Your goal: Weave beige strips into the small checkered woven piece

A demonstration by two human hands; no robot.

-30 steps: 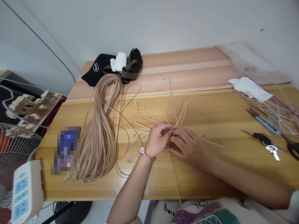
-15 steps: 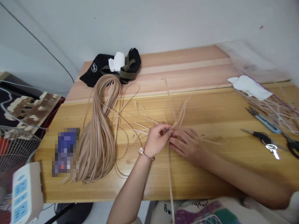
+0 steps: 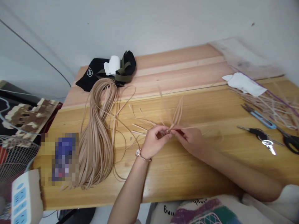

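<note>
My left hand (image 3: pixel 153 142), with a watch at the wrist, pinches a small bunch of thin beige rattan strips (image 3: pixel 175 114) over the middle of the wooden table (image 3: pixel 177 174). My right hand (image 3: pixel 189 139) meets it fingertip to fingertip and grips the same strips. The strips fan upward and away from my fingers. A big looped hank of the same beige strip material (image 3: pixel 99 137) lies to the left of my hands.
A black cap with a white paper roll (image 3: pixel 109 70) lies at the back left. Scissors (image 3: pixel 289 140), keys (image 3: pixel 263 138), a blue tool (image 3: pixel 259 115), loose strips and white paper (image 3: pixel 244 83) are at the right. A power strip (image 3: pixel 22 197) and fan (image 3: pixel 11 155) are at the left.
The long strip that hung over the table's front edge towards me is gone from there. Both hands have lifted slightly and the fan of strips has drawn closer together.
</note>
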